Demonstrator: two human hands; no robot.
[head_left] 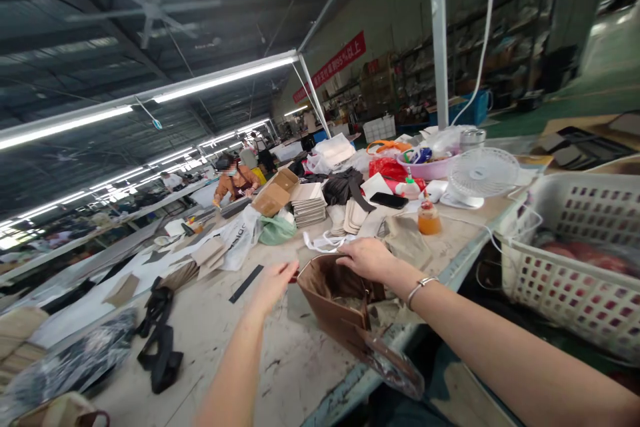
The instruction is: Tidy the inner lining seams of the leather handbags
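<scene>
A brown handbag stands at the table's front edge, its mouth facing up and the brown lining showing. My left hand is closed at the bag's left corner, fingertips pinching the rim. Across the opening, my right hand grips the far rim, with the fingers partly over the edge. A handle wrapped in clear plastic hangs from the bag's near side over the table edge. Left of my left hand lies a flat black strip. The bottom of the bag's inside is hidden.
Black straps lie at left. Behind the bag are stacked pale panels, a phone, an orange glue bottle and a white fan. A white plastic basket stands at right. A co-worker sits farther back.
</scene>
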